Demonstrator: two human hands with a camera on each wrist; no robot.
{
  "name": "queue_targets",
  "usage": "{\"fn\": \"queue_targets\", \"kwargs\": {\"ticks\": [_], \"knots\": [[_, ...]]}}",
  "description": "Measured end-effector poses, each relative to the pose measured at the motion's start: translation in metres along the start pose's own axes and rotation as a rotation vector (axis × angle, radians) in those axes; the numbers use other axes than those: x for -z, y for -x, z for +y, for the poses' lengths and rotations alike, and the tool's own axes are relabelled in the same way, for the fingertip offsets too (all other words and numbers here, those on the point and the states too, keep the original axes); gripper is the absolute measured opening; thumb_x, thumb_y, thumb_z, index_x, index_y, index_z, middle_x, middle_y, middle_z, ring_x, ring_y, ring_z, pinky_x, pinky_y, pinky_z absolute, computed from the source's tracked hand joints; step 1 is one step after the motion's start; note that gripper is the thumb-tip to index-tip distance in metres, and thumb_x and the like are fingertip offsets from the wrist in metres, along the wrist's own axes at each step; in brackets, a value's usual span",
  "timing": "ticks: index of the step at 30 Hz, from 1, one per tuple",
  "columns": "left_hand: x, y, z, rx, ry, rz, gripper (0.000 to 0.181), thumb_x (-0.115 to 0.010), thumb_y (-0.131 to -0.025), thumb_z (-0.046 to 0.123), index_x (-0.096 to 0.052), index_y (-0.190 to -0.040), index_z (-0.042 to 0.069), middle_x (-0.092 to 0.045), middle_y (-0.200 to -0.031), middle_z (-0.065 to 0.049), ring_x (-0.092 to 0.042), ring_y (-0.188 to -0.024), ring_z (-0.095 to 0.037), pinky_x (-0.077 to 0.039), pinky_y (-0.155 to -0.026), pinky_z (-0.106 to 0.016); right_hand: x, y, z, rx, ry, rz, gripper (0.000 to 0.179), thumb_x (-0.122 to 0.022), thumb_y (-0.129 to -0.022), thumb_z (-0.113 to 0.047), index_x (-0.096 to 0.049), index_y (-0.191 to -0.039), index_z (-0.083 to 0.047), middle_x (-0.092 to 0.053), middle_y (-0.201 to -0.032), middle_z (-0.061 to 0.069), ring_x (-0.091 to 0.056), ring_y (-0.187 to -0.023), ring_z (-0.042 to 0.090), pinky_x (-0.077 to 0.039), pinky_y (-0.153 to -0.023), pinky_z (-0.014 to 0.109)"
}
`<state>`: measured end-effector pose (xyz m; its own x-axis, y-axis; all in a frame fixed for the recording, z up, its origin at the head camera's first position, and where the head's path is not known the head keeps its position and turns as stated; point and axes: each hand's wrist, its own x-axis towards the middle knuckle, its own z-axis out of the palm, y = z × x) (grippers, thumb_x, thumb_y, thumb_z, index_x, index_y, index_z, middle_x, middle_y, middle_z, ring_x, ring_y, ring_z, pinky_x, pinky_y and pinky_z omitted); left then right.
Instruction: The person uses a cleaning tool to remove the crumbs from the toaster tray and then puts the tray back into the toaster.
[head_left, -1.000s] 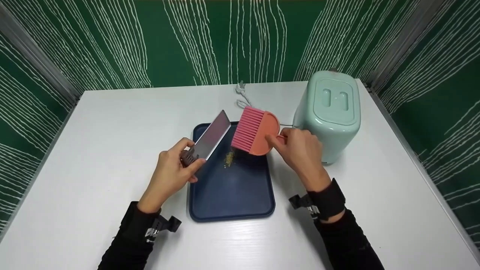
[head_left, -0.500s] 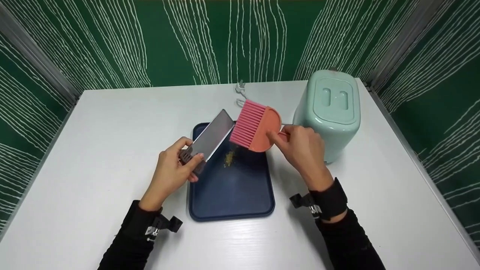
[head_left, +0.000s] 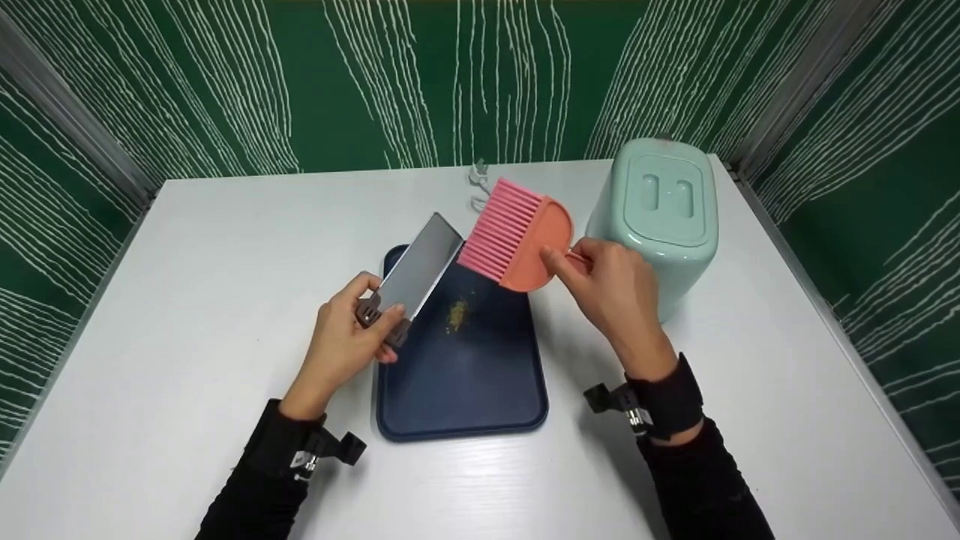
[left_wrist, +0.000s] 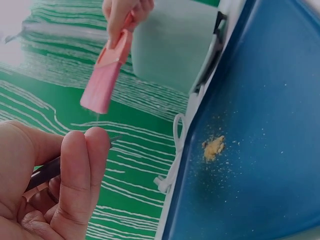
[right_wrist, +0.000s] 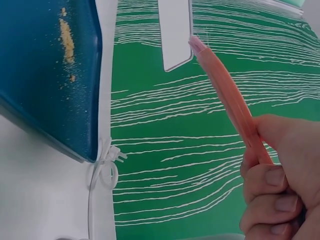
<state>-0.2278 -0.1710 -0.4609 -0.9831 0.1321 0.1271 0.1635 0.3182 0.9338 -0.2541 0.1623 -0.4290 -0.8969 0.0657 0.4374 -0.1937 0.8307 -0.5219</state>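
My left hand [head_left: 341,345] pinches the dark end of a thin metal crumb tray [head_left: 421,264], thumb on its face. The crumb tray is tilted above a navy serving tray [head_left: 465,390]; in the left wrist view only a sliver of it shows past the fingertips. A small brush [head_left: 517,236] with pink bristles and an orange back is gripped by its handle in my right hand [head_left: 616,289]. Its bristle corner is close to the crumb tray's right edge; whether they touch I cannot tell. Yellowish crumbs [head_left: 457,315] lie in a small pile on the navy tray, finer specks around them [left_wrist: 214,148].
A mint-green toaster-like appliance [head_left: 664,217], its lid marked by two recesses, stands at the back right, close to my right hand. Its white cord and plug [head_left: 480,180] lie near the white table's back edge. Green walls with white streaks enclose the table.
The brush and right hand have risen away and to the right, off the navy tray's far part. The crumb tray has turned slightly, its face now looking greyer. The crumb pile looks much the same.
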Motion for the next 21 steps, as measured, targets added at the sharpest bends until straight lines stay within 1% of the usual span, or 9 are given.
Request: {"fn": "queue_targets", "kwargs": {"ticks": [7, 11, 13, 16, 18, 21], "knots": [[-0.004, -0.001, 0.004, 0.007, 0.022, -0.012, 0.018, -0.074, -0.101, 0.007, -0.059, -0.109, 0.006, -0.077, -0.074, -0.017, -0.070, -0.045, -0.021, -0.060, -0.051, -0.057, 0.015, 0.000, 0.008, -0.024, -0.058, 0.017, 0.061, -0.077, -0.099, -0.044, -0.040, -0.059, -0.017, -0.032, -0.056, -0.006, -0.037, -0.056, 0.018, -0.022, -0.054, 0.031], [-0.005, -0.002, 0.006, 0.009, 0.041, -0.011, 0.019, -0.073, -0.101, 0.006, -0.057, -0.110, 0.005, -0.076, -0.074, -0.018, -0.071, -0.046, -0.021, -0.060, -0.052, -0.058, 0.022, 0.002, 0.015, -0.036, -0.061, 0.023, 0.060, -0.078, -0.099, -0.042, -0.041, -0.059, -0.017, -0.032, -0.056, -0.007, -0.036, -0.056, 0.018, -0.021, -0.054, 0.031], [-0.005, -0.001, 0.007, 0.014, 0.050, -0.001, 0.020, -0.073, -0.101, 0.006, -0.056, -0.111, 0.005, -0.076, -0.076, -0.018, -0.071, -0.046, -0.021, -0.060, -0.052, -0.058, 0.024, 0.005, 0.019, -0.030, -0.057, 0.023, 0.058, -0.078, -0.099, -0.041, -0.043, -0.059, -0.016, -0.033, -0.056, -0.007, -0.039, -0.055, 0.018, -0.022, -0.053, 0.030], [-0.006, 0.000, 0.006, 0.025, 0.074, 0.017, 0.021, -0.072, -0.102, 0.004, -0.054, -0.112, 0.005, -0.077, -0.078, -0.019, -0.072, -0.047, -0.021, -0.060, -0.052, -0.058, 0.025, 0.013, 0.024, -0.030, -0.053, 0.002, 0.057, -0.077, -0.099, -0.041, -0.047, -0.059, -0.017, -0.037, -0.055, -0.008, -0.042, -0.054, 0.017, -0.026, -0.051, 0.029], [-0.006, 0.002, 0.006, 0.044, 0.100, 0.026, 0.022, -0.071, -0.102, 0.004, -0.052, -0.113, 0.004, -0.077, -0.080, -0.019, -0.072, -0.048, -0.021, -0.061, -0.053, -0.057, 0.025, 0.021, 0.028, -0.038, -0.050, -0.025, 0.057, -0.076, -0.099, -0.044, -0.048, -0.058, -0.017, -0.039, -0.054, -0.008, -0.044, -0.054, 0.016, -0.028, -0.050, 0.029], [-0.008, 0.004, 0.005, 0.068, 0.140, 0.033, 0.024, -0.071, -0.103, 0.003, -0.048, -0.112, 0.005, -0.076, -0.080, -0.018, -0.072, -0.048, -0.021, -0.062, -0.054, -0.056, 0.026, 0.033, 0.035, -0.066, -0.045, -0.067, 0.056, -0.074, -0.100, -0.048, -0.051, -0.057, -0.019, -0.047, -0.055, -0.009, -0.047, -0.055, 0.015, -0.032, -0.050, 0.030]]}}
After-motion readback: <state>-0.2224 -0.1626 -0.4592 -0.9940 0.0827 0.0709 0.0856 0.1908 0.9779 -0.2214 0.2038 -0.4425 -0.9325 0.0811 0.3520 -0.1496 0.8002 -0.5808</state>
